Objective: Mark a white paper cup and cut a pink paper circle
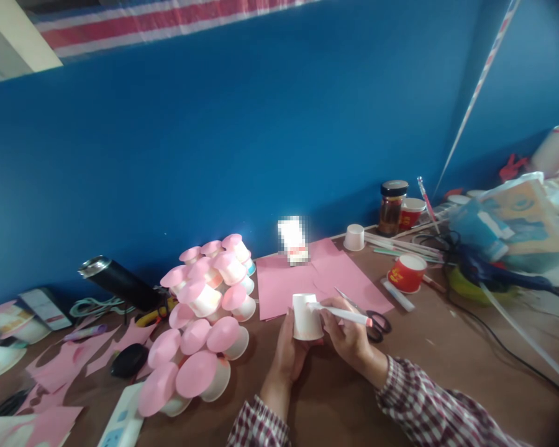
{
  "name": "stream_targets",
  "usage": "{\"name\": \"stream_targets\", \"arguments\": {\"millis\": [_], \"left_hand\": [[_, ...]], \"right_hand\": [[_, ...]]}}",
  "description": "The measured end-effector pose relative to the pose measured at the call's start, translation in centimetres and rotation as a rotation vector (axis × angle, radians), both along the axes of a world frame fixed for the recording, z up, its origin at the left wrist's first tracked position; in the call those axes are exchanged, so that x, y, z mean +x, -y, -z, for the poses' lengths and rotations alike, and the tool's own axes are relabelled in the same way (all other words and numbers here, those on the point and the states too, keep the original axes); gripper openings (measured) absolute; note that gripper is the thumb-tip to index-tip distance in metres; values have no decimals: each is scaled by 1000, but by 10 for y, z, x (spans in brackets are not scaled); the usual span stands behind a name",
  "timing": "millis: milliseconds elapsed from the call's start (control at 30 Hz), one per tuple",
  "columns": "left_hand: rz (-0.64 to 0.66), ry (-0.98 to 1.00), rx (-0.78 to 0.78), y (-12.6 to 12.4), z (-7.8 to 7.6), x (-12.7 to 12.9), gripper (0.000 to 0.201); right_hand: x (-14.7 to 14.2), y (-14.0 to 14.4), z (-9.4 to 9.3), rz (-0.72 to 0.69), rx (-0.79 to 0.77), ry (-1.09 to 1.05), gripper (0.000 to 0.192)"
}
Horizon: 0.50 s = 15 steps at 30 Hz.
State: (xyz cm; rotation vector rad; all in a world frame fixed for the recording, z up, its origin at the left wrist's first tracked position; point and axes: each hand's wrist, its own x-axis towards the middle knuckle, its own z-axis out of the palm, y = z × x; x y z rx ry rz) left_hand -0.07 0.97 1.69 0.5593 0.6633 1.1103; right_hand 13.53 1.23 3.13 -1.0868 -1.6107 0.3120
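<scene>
My left hand [289, 347] is closed around a white paper cup [307, 320], which is held upside down above the brown table. In my right hand [349, 335] is a white marker pen [342, 312] with an orange-pink end, its tip at the side of the cup. Black-handled scissors [378, 324] lie just beyond my right hand, partly hidden by it. Pink paper sheets [284, 285] lie flat behind both hands. To the left stands a cluster of paper cups with pink paper discs [196, 374] on them.
A red paper cup [407, 274], a white pen cap or marker [399, 294], a small white cup [354, 237] and a brown jar [392, 208] stand or lie at right. A glue gun [482, 267] with cord is further right. Left are pink scraps [69, 357], a black flask [118, 282] and a power strip [122, 419].
</scene>
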Motion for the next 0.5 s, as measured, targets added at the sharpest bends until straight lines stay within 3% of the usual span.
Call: {"name": "stream_targets", "arguments": {"millis": [500], "left_hand": [[29,52,-39,-2,3,-4,56]], "right_hand": [[2,-2,2,-20,0,2,9]]}}
